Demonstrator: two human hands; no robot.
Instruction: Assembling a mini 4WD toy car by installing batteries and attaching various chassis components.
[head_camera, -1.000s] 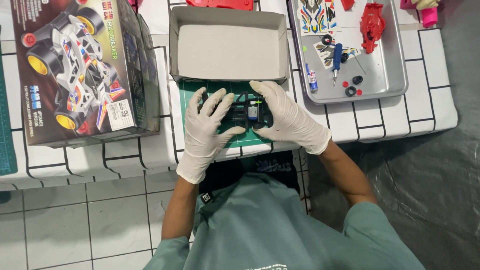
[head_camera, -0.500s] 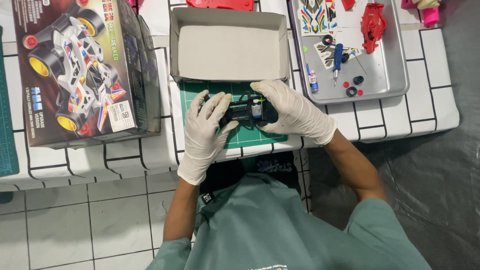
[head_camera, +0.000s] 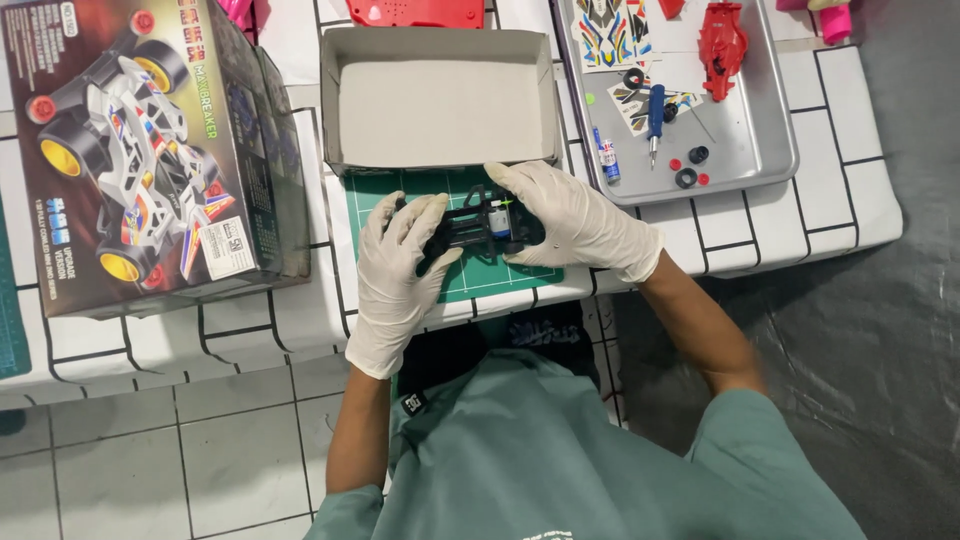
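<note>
Centre of the frame: your left hand (head_camera: 400, 270) and right hand (head_camera: 570, 220), both in pale gloves, close from either side on a small black car chassis (head_camera: 478, 226), held just above the green cutting mat (head_camera: 500, 280). The left fingers curl around its left end; the right fingers wrap its right end, where a light-coloured part, perhaps a motor or a cell, sits seated in the frame. Judged from this, the build appears to be at an early to middle stage: the chassis carries no body shell, and no wheels can be made out on it. The red body shell (head_camera: 722, 40), the sticker sheet (head_camera: 612, 30), the blue-handled screwdriver (head_camera: 655, 115) and small dark round parts lie unused on the metal tray (head_camera: 770, 150) at upper right. The open grey box (head_camera: 435, 100) touches the mat's upper edge, so you have little room to move upward. The printed kit box (head_camera: 140, 150) fills the upper left, well apart from your hands. The table's near edge runs just below the mat.
</note>
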